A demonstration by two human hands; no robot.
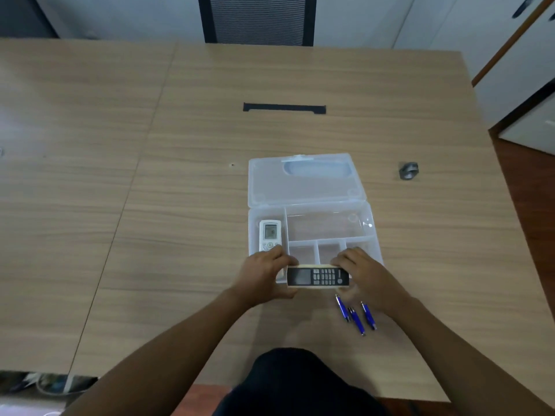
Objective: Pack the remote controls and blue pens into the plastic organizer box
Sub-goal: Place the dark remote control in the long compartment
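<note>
3 blue pens lie on table, waiting | left hand and right hand clamp black remote by its ends, level for lowering | white remote already in open box, left compartment

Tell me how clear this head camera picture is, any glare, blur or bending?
Head view: wide-angle bending curves the wooden table edges; soft, even light, faint shadows; small glare spots on the clear plastic organizer box; the black-faced remote control between left hand and right hand is slightly soft, buttons unreadable.
</note>
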